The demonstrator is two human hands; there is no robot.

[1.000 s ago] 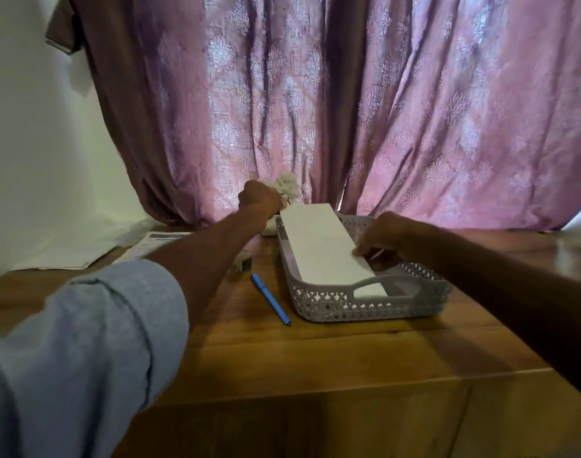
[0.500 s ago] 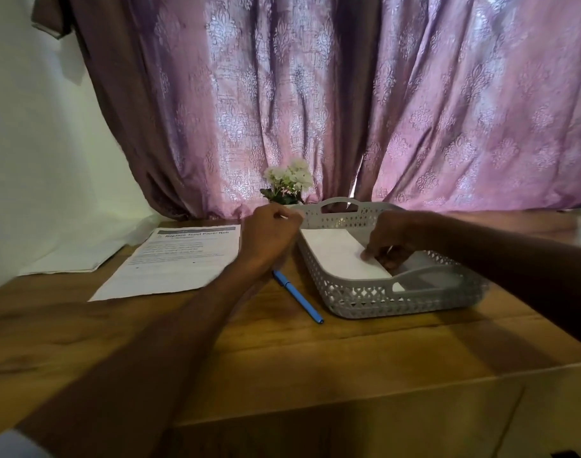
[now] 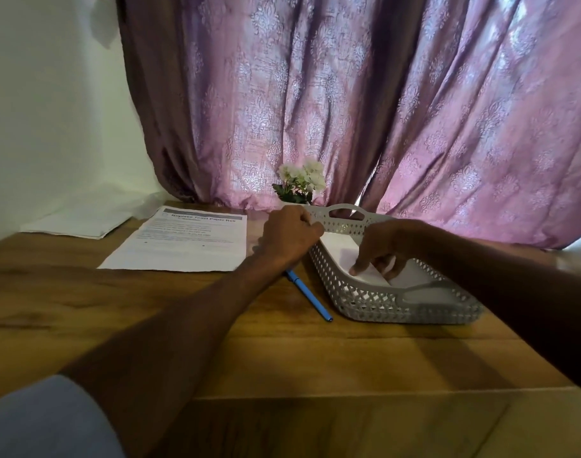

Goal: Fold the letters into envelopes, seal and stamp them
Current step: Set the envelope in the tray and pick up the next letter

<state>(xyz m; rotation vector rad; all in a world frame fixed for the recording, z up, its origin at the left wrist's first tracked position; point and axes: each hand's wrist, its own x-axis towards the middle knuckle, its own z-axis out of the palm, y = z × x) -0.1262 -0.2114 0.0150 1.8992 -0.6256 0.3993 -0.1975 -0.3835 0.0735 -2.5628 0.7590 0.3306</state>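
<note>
White envelope (image 3: 351, 259) now lies flat inside the grey basket (image 3: 411, 310), toward its left side; a second ago it stood tilted up out of the basket with its far end raised, so it has been laid down. Right hand (image 3: 381, 249) is in the basket, fingers curled down onto the envelope's near end, fingertips (image 3: 354, 269) pressing or pinching the paper edge, and I cannot tell which; looks like contact rather than a full grasp. Left hand (image 3: 290, 238) has pulled back from near the flowers to the basket's left rim, fist curled; whether it holds anything small I cannot tell. Printed letter (image 3: 183, 241) lies flat and unfolded on the wooden table (image 3: 216, 352), left of the basket, uncovered now that the left arm moved off it. Blue pen (image 3: 310, 297) lies between letter and basket, just beside the basket wall, partly under the left wrist. More white paper (image 3: 81, 223) at far left, small pot of white flowers (image 3: 300, 183) behind, pink curtain (image 3: 381, 104) at back. Judgement: task is early, envelope not yet taken out, letter folding not begun.
</note>
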